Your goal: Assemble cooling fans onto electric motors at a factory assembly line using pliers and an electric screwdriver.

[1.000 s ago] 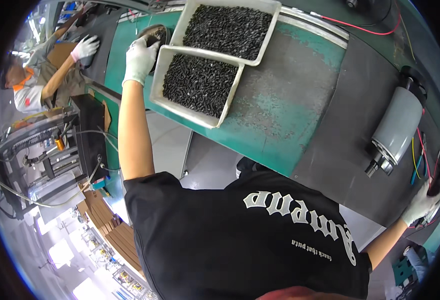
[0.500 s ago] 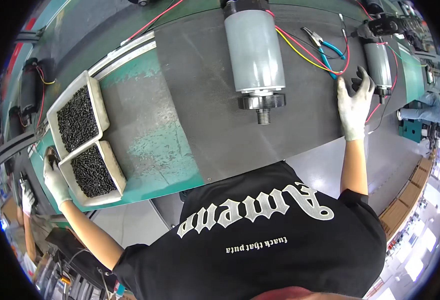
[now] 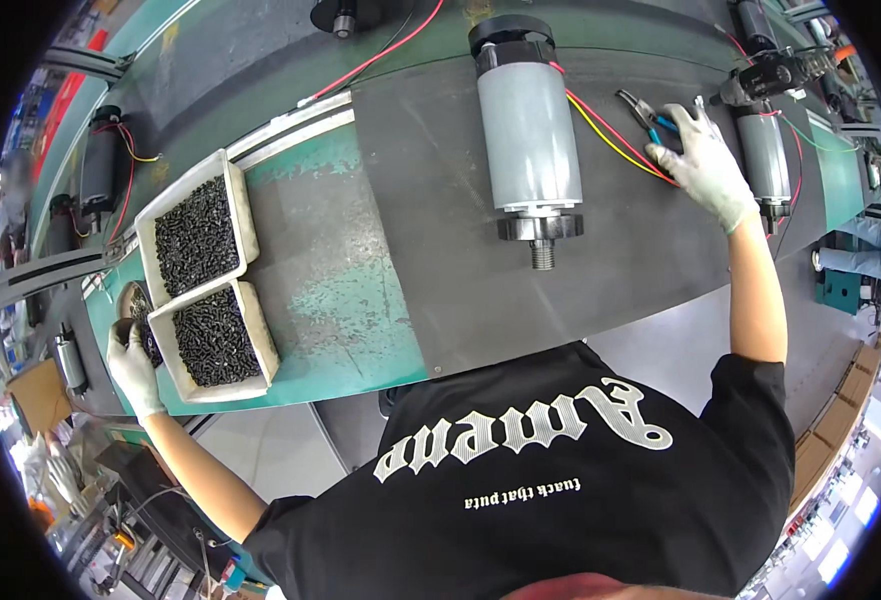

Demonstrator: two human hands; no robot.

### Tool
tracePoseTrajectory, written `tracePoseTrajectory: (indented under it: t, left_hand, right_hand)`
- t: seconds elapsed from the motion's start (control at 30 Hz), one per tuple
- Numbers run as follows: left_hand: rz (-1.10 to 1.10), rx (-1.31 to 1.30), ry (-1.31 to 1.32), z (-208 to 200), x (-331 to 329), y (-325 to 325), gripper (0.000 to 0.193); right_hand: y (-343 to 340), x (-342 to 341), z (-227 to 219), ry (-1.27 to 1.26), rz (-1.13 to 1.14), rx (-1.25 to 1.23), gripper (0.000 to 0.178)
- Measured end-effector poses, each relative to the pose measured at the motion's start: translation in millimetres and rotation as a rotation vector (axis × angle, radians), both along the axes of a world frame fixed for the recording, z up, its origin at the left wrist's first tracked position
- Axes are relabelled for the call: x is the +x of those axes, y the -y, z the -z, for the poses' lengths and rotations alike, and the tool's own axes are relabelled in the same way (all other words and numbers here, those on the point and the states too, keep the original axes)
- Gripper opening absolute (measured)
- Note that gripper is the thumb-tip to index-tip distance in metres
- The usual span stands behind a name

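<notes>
My gloved right hand (image 3: 705,170) is over the blue-handled pliers (image 3: 650,118), thumb and fingers around the handles, whose ends it covers. Red and yellow wires (image 3: 615,145) run up to the hand from a large grey cylindrical motor (image 3: 530,135). That motor lies with its black collar and threaded shaft toward me. At the far left, my gloved left hand (image 3: 136,375) has its dark-tipped fingers drawn together beside a round bowl (image 3: 138,305) of small parts. Whatever is in those fingertips is hidden. Two white bins (image 3: 250,225) of small black screws stand next to this hand.
Another grey motor (image 3: 765,160) stands beyond my right hand, below a black clamp-like fixture (image 3: 775,75). Dark motors (image 3: 100,165) with wires lie at the left. A metal rail (image 3: 295,130) crosses behind the bins. Someone's jeans-clad legs (image 3: 860,262) show at the far right.
My right hand has moved in from the bench's right side onto the pliers and its fingers have closed in. My left hand has drawn back slightly, exposing the bowl. The whole view has shifted.
</notes>
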State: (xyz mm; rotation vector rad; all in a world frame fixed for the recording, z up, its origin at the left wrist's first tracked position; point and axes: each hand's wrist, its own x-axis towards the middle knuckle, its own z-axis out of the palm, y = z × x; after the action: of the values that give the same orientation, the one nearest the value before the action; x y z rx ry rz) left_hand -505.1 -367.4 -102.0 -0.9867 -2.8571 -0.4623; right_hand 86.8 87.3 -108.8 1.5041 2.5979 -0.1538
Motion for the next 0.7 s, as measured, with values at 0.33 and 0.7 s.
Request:
tracePoseTrajectory:
  t: [0.33, 0.7]
  left_hand:
    - [0.442, 0.659, 0.528, -61.8, 243.2, -195.9, 0.042]
    - [0.677, 0.858, 1.239, -64.2, 319.7, -252.7, 0.031]
  right_hand:
    - [57.2, -59.9, -52.4, -1.809, 0.111, -0.925, 0.033]
    - [121.4, -118.0, -97.1, -1.309, 0.022, -0.876, 0.026]
